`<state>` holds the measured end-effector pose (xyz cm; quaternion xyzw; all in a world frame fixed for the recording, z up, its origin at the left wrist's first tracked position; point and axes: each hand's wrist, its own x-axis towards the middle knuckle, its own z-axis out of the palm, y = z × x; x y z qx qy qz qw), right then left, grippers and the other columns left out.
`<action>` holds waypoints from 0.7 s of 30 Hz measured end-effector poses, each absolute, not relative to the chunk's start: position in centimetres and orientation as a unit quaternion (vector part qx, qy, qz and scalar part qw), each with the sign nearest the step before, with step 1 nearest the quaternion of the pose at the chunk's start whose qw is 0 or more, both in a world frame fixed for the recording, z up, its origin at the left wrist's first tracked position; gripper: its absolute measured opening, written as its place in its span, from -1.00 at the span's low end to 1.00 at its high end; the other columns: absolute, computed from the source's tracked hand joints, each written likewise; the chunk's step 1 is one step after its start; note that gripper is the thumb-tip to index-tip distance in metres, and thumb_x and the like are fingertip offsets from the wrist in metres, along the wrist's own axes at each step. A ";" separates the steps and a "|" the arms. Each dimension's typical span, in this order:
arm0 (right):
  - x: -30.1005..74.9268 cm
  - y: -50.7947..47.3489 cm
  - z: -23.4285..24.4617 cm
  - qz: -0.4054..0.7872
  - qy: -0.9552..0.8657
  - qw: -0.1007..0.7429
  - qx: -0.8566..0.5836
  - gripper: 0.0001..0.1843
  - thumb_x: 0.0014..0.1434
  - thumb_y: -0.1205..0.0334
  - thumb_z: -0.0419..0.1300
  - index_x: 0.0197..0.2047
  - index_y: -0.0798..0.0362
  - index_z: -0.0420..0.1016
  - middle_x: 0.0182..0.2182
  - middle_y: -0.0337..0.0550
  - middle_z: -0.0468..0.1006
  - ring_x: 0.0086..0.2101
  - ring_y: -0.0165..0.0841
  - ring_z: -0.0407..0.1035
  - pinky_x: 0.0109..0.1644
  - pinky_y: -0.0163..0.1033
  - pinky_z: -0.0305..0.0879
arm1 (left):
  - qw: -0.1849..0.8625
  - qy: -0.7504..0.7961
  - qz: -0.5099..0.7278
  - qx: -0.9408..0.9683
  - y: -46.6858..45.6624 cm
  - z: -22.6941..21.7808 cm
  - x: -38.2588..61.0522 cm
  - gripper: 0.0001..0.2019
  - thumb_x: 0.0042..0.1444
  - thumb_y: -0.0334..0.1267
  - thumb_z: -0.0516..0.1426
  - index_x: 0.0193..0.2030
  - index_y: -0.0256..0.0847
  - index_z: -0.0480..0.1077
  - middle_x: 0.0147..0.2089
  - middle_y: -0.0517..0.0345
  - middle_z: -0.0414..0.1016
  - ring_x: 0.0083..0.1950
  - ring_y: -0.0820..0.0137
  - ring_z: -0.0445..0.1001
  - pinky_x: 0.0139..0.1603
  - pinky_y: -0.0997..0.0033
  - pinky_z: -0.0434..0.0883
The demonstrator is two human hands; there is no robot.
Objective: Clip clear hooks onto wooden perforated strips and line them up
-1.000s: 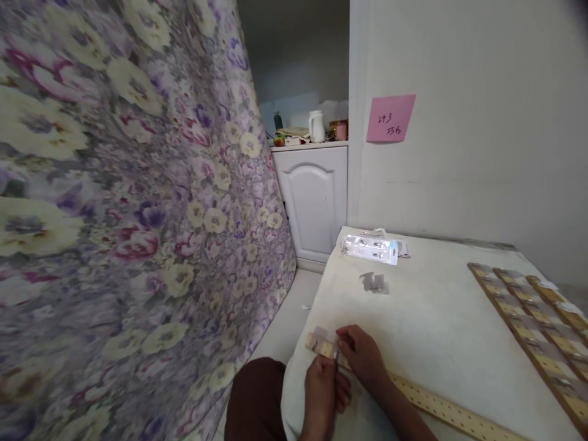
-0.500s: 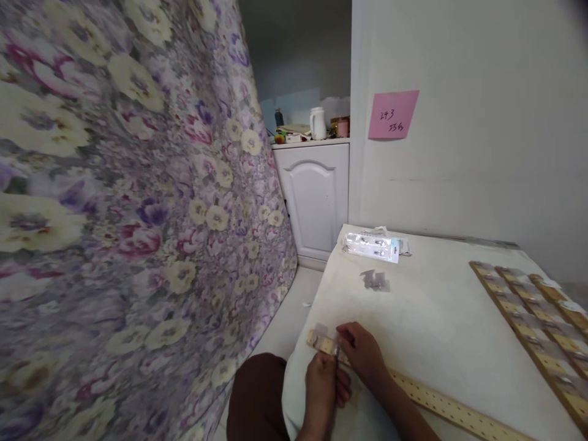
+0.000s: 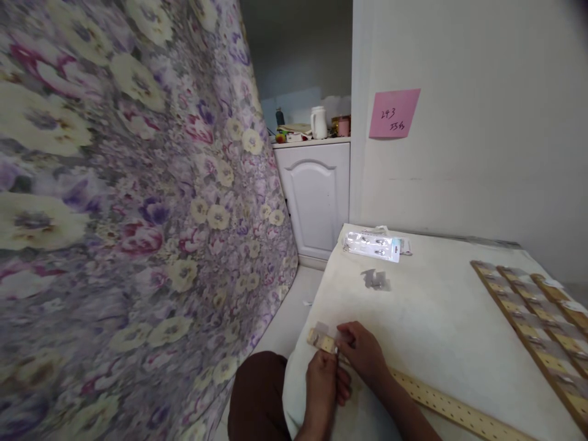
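Observation:
A long pale wooden strip with rows of holes (image 3: 441, 398) lies along the near side of the table and passes under my hands. On its left end sits a small translucent grey piece (image 3: 320, 332). My left hand (image 3: 322, 380) is closed at the strip's near edge, its fingers curled under. Opposite it, my right hand (image 3: 361, 346) pinches with thumb and forefinger over the strip, fingertips close to the left thumb. Between them shows a small shiny piece, too small to name. Farther up the table lie several loose grey translucent pieces (image 3: 376, 280).
A clear package (image 3: 372, 246) with small metal parts lies at the table's far left corner. More wooden strips (image 3: 519, 318) bearing grey pieces are laid out on the right. A floral curtain (image 3: 138, 214) hangs at left; a white cabinet (image 3: 315, 196) stands behind.
Both hands stay almost in place at the strip, with only slight finger movement. The view has shifted very slightly.

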<state>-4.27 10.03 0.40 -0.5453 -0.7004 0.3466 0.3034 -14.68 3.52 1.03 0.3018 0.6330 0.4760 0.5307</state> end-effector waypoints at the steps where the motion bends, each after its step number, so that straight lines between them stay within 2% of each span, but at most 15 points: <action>1: -4.3 10.0 0.4 0.348 -0.700 0.302 -0.546 -0.71 -0.02 0.23 0.18 -0.17 0.02 0.49 -0.27 -0.14 0.54 -0.28 -0.31 0.42 -0.16 -0.25 0.31 | 0.530 0.632 0.477 0.303 3.5 1.0 -14.7 -0.54 -0.05 0.26 0.02 -0.47 -0.15 0.18 -0.71 0.28 0.40 -0.81 0.56 0.23 -0.81 0.58 0.05; 14: -4.1 10.5 0.5 0.388 -0.673 0.287 -0.561 -0.67 -0.11 0.24 0.20 -0.19 0.04 0.48 -0.29 -0.17 0.56 -0.31 -0.32 0.42 -0.20 -0.27 0.30 | 0.529 0.636 0.473 0.303 3.6 0.5 -14.7 -0.55 -0.03 0.24 0.02 -0.46 -0.16 0.19 -0.68 0.26 0.43 -0.79 0.54 0.27 -0.80 0.57 0.09; 21: -4.3 10.6 0.4 0.397 -0.671 0.287 -0.556 -0.64 -0.12 0.29 0.19 -0.17 0.03 0.45 -0.24 -0.17 0.55 -0.30 -0.34 0.42 -0.18 -0.28 0.29 | 0.544 0.628 0.465 0.305 3.6 0.8 -15.0 -0.54 -0.03 0.26 0.00 -0.44 -0.15 0.19 -0.69 0.24 0.44 -0.78 0.50 0.30 -0.79 0.55 0.13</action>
